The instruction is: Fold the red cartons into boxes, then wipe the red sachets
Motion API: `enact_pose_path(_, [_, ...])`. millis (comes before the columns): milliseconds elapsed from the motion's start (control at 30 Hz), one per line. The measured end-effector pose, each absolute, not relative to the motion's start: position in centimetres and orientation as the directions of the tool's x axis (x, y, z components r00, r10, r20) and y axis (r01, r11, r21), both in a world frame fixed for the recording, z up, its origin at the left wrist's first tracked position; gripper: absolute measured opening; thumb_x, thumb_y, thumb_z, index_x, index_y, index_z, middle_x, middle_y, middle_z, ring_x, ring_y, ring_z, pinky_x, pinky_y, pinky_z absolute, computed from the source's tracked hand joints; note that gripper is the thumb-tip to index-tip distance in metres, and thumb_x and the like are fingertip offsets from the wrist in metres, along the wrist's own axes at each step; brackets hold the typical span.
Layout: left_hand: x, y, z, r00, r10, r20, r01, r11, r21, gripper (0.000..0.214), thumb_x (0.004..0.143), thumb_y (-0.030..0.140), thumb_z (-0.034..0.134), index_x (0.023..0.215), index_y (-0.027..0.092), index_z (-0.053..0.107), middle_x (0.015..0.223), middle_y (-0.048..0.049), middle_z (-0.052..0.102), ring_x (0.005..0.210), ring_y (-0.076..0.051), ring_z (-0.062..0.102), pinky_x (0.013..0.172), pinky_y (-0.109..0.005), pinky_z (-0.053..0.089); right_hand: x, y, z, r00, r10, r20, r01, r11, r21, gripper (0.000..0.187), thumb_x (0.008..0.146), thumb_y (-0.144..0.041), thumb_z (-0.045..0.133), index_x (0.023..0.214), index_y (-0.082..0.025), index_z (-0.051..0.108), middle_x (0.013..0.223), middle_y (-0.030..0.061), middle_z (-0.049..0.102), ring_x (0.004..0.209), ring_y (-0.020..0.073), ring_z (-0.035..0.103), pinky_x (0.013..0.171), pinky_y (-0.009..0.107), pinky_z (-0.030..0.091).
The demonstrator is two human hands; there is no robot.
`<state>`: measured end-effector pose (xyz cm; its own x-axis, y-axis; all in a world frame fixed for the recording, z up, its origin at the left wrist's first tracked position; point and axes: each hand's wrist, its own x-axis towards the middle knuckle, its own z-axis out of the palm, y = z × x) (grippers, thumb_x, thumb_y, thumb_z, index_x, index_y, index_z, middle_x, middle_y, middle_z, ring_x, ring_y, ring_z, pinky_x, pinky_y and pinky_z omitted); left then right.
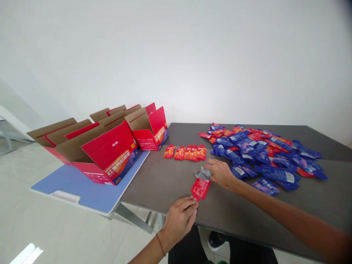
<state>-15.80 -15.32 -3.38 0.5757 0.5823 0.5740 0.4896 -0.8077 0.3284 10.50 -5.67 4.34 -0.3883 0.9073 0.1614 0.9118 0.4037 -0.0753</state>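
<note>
Careful: your right hand pinches the red sachet.
Your left hand curls at its tip, grip unclear; a slip could send it off the table edge.

Print on red sachet below right hand too small to read; right forearm cut off by frame.
</note>
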Motion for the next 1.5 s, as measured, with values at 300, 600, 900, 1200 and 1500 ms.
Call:
enact_pose_path(300, [-15.7, -15.5, -3.0, 0.580, 0.604, 0.547, 0.497, -0.794, 0.351, 0.030, 0.099, 0.015, 0.060, 0.124, 0.025, 0.074, 0.117, -0.0048, 0.079, 0.113, -0.020, 0.074, 0.102, -0.038, 0.063, 5.0, -10.5, 3.2, -0.551, 0.832, 0.059, 0.819, 0.553, -0.155, 0.019, 0.087, -0.019, 0.071, 0.104, -0.024, 0.078, 0.106, 0.0056, 0.070, 0.098, 0.0219, 0.065, 0.075, 0.030, 0.045])
enact_pose_path(600, [-15.7, -15.6, -3.1, 0.576, 0.609, 0.545, 0.484, -0.792, 0.373, 0.033, 0.099, 0.014, 0.059, 0.127, 0.025, 0.073, 0.118, -0.0049, 0.078, 0.119, -0.022, 0.072, 0.106, -0.041, 0.061, 11.2, -3.5, 3.7, -0.385, 0.921, 0.061, 0.923, 0.385, 0.016, 0.017, 0.092, -0.018, 0.063, 0.097, -0.021, 0.079, 0.108, 0.0090, 0.073, 0.100, 0.0248, 0.068, 0.072, 0.030, 0.045])
enact_pose_path(900, [-13.2, -13.4, -0.8, 0.309, 0.852, 0.422, 0.722, -0.499, 0.479, 0.030, 0.093, 0.029, 0.072, 0.120, 0.017, 0.068, 0.126, -0.0146, 0.066, 0.113, -0.030, 0.065, 0.098, -0.049, 0.058, 13.1, -3.3, 6.2, -0.020, 0.900, 0.436, 0.917, 0.190, -0.351, 0.024, 0.091, -0.029, 0.062, 0.104, -0.025, 0.081, 0.106, 0.0048, 0.077, 0.096, 0.0232, 0.070, 0.079, 0.030, 0.047])
enact_pose_path(1200, [-11.7, -12.2, -0.2, 0.201, 0.904, 0.377, 0.783, -0.379, 0.493, 0.016, 0.093, 0.017, 0.070, 0.101, 0.024, 0.058, 0.090, 0.0009, 0.070, 0.080, -0.019, 0.066, 0.069, -0.029, 0.050, 12.9, -3.6, 8.7, 0.096, 0.816, 0.570, 0.768, 0.303, -0.564, 0.023, 0.086, -0.034, 0.062, 0.092, -0.022, 0.080, 0.092, 0.0045, 0.078, 0.086, 0.0234, 0.070, 0.080, 0.033, 0.051])
enact_pose_path(1500, [-14.6, -12.9, -1.4, 0.637, 0.644, 0.423, 0.726, -0.686, -0.049, 0.009, 0.097, 0.016, 0.068, 0.106, 0.020, 0.068, 0.101, -0.0061, 0.077, 0.087, -0.022, 0.070, 0.069, -0.031, 0.056, 11.0, -4.6, 7.4, 0.057, 0.865, 0.498, 0.786, 0.269, -0.557, 0.020, 0.086, -0.034, 0.064, 0.095, -0.023, 0.079, 0.101, 0.0055, 0.079, 0.096, 0.0246, 0.071, 0.087, 0.034, 0.052])
